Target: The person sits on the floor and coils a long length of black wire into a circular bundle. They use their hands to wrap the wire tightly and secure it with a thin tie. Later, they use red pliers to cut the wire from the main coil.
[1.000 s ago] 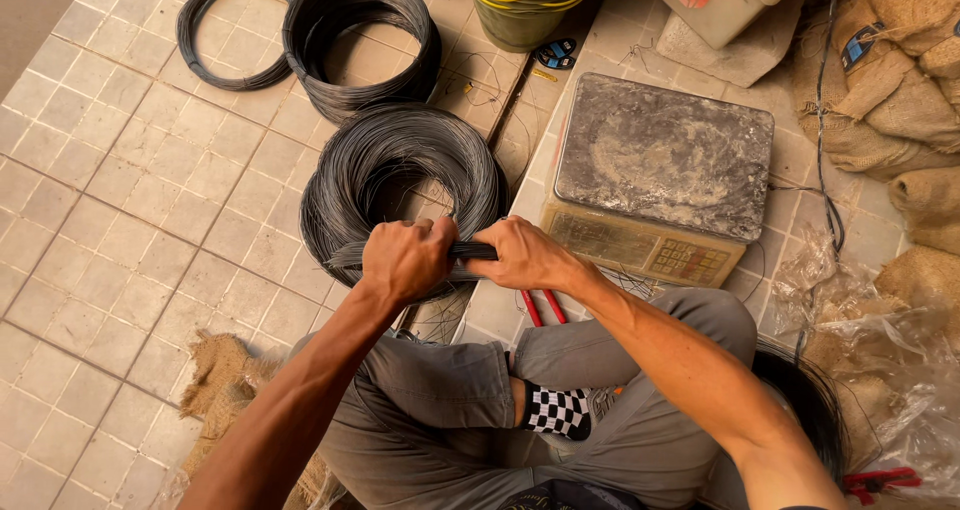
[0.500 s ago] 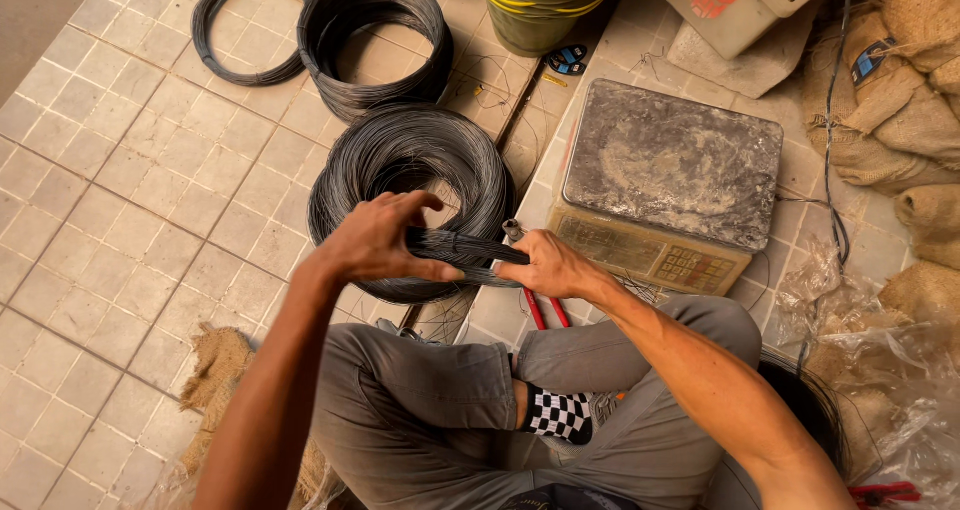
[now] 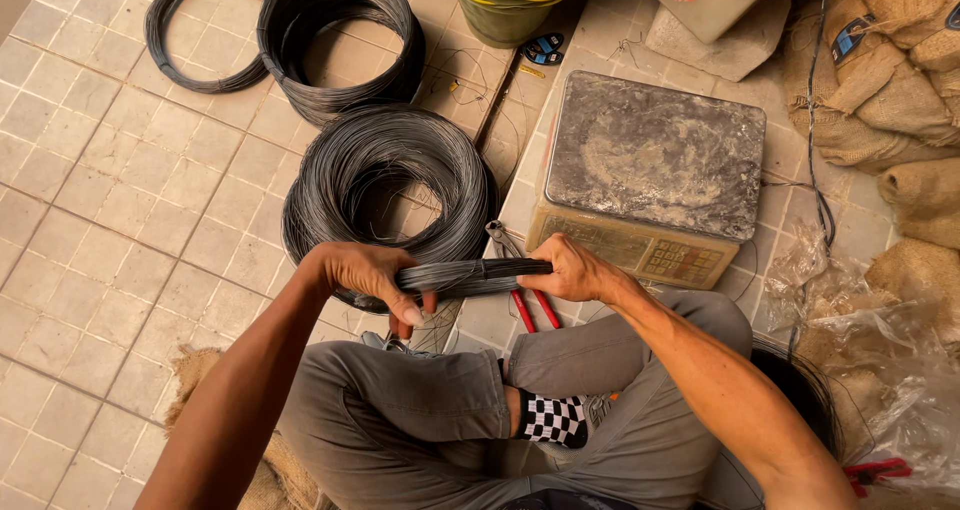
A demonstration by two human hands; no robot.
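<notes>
Wire coil (image 3: 385,185): a thick grey coil lying flat on the tiled floor (image 3: 110,230), just ahead of the seated person's knees; its near edge is gathered and lifted into both hands.
Gathered strands (image 3: 470,275): the near arc of the coil is squeezed into one tight, nearly level bundle between the hands, probably so the loose turns stay together while handled.
Left hand (image 3: 365,275): wrapped over the bundle from above, fingers curled under and closed on the wire, thumb side towards the body; forearm runs in low from the lower left, wrist about straight.
Right hand (image 3: 570,270): clamped on the other end of the bundle, fingers closed round the wire, knuckles up; elbow bent, forearm crossing above the right knee.
Pliers (image 3: 525,295): red-handled, lying on the floor under the bundle between the hands, untouched, within close reach.
Scale (image 3: 655,165): a flat weighing scale with a dusty metal pan, set on the floor just beyond the right hand, nothing on it.
Other coils: a second thick coil (image 3: 340,45) and a thin loop (image 3: 195,30) lie farther off, well apart from the hands.
Sacks (image 3: 890,80): burlap bags piled at the right.
Posture: seated low, legs folded, checkered sock (image 3: 550,420) showing.
</notes>
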